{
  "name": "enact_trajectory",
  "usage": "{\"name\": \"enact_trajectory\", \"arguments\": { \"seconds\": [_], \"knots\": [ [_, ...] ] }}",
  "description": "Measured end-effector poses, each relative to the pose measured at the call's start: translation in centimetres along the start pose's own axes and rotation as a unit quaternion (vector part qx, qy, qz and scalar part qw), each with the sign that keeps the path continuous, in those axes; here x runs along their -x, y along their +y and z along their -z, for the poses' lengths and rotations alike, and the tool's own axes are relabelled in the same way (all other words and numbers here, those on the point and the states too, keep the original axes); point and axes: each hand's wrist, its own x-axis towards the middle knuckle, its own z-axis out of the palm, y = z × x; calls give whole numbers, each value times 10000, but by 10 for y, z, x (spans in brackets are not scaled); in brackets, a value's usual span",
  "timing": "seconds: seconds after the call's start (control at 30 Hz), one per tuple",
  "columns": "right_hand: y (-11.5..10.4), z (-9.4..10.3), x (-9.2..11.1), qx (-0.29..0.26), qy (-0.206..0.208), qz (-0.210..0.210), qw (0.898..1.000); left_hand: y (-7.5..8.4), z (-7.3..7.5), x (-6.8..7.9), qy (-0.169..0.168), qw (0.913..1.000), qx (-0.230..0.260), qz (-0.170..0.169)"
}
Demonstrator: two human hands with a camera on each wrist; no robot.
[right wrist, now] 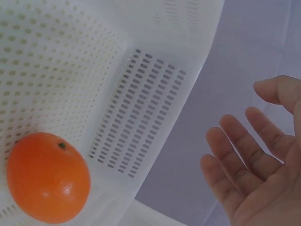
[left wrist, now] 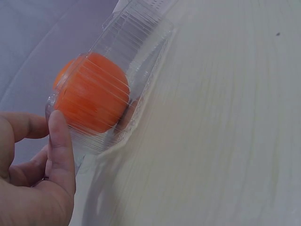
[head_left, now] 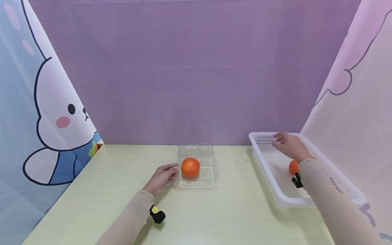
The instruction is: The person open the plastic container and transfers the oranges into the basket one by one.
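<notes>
A clear plastic clamshell box (head_left: 208,177) stands on the table with its lid raised at the back. Inside its left part lies an orange (head_left: 190,167). My left hand (head_left: 162,177) is at the box's left side; in the left wrist view its thumb (left wrist: 61,141) and fingers pinch the box's edge. Above the white basket (head_left: 269,183) hovers my right hand (head_left: 289,146), fingers loosely spread and holding nothing. A second orange (right wrist: 48,178) lies on the basket floor, partly covered by the right forearm in the head view.
The basket has perforated walls and stands at the table's right side. A purple cloth (head_left: 196,75) hangs along the table's back edge, with printed cloths at left and right. Bare tabletop (head_left: 235,211) lies between box and basket.
</notes>
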Motion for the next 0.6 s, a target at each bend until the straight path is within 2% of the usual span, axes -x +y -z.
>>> {"name": "enact_trajectory", "arguments": {
  "seconds": [0.6],
  "knots": [
    [-41,-8,-7,-303,33,277,9992,0,0,-1,22,9999,-69,80]
  ]
}}
